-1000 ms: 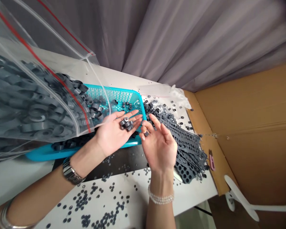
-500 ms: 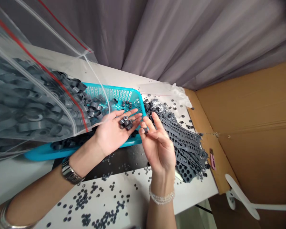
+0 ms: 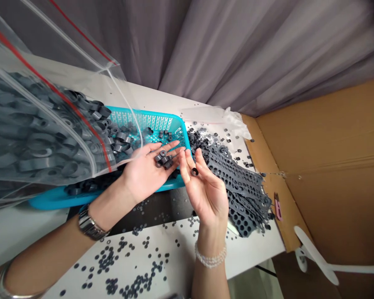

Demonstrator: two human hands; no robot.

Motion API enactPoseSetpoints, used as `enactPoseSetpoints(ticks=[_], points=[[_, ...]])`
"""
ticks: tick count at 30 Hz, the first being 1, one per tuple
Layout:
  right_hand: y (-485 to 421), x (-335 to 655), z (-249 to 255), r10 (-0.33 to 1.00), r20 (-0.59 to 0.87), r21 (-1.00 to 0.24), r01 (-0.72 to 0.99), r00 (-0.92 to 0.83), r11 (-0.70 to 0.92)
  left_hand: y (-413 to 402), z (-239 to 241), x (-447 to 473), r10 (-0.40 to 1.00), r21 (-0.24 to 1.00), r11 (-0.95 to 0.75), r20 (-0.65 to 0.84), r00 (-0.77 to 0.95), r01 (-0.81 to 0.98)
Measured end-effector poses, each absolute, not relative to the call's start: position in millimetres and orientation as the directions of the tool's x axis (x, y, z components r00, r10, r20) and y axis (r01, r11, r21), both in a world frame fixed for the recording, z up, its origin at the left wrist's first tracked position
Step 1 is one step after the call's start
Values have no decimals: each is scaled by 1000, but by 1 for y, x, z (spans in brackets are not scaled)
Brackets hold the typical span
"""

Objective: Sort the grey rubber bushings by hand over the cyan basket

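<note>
My left hand (image 3: 145, 174) lies palm up over the blue basket (image 3: 182, 128), fingers spread. Several small dark grey rings (image 3: 163, 159) rest in a cluster on its palm and fingers. Just to the right, my right hand (image 3: 208, 193) is turned palm up with its fingers curled. Among those fingers sits one dark ring (image 3: 195, 171), its hole facing me. A clear zip bag (image 3: 40, 137) with red and white seal lines, full of grey rings, stands at the left, its open mouth close to my left hand.
Perforated dark rubber sheets (image 3: 241, 187) lie in a pile right of the basket. Small dark discs (image 3: 140, 284) are scattered over the white table (image 3: 174, 265). Pink-handled snips (image 3: 278, 207) lie by the cardboard wall (image 3: 327, 174). A grey curtain (image 3: 221, 50) hangs behind.
The ring in my right hand has turned so its hole shows, and the fingers around it have shifted. My left hand keeps almost the same pose with its rings.
</note>
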State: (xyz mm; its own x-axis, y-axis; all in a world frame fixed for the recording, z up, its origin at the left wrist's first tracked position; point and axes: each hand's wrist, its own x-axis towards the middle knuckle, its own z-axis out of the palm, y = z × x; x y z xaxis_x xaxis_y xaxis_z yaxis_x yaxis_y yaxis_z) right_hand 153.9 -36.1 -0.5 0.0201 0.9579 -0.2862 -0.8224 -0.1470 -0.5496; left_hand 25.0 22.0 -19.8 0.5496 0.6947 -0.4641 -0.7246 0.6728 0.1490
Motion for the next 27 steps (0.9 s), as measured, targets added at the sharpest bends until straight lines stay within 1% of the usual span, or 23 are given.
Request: enactPoseSetpoints(ticks=[4, 11, 14, 18, 20, 21, 23, 24, 25, 26, 27], points=[[-36, 152, 2, 952, -307, -521, -839, 12, -158, 22, -18, 25, 693, 163, 672, -481, 536, -723], [-34, 153, 0, 936, -347, -413, -886, -62, -212, 22, -18, 25, 707, 189, 662, -478, 521, -725], [-34, 153, 0, 938, -340, -401, -891, -72, -214, 21, -18, 25, 705, 187, 667, -472, 530, -721], [-34, 153, 1, 938, -338, -420, -879, -82, -228, 21, -16, 24, 695, 187, 677, -480, 535, -712], [-34, 152, 0, 938, -344, -475, -854, -42, -212, 21, -15, 24, 693, 183, 685, -465, 551, -706], [-35, 151, -1, 943, -334, -533, -826, 9, -181, 20, -15, 24, 694, 179, 686, -453, 560, -705], [-36, 150, -2, 951, -260, -713, -698, 169, -71, 20, -15, 25, 701, 166, 684, -420, 576, -711], [-37, 150, -4, 946, -202, -816, -578, 254, -19, 20, -15, 25, 705, 163, 682, -406, 582, -713], [-38, 149, -5, 935, -139, -907, -422, 325, 11, 20, -15, 26, 707, 164, 682, -397, 585, -713], [-39, 148, -5, 925, -81, -970, -244, 370, 12, 19, -14, 27, 708, 172, 684, -392, 588, -709], [-40, 147, -6, 919, -31, -998, -66, 392, -6, 19, -14, 27, 707, 185, 687, -392, 589, -702]])
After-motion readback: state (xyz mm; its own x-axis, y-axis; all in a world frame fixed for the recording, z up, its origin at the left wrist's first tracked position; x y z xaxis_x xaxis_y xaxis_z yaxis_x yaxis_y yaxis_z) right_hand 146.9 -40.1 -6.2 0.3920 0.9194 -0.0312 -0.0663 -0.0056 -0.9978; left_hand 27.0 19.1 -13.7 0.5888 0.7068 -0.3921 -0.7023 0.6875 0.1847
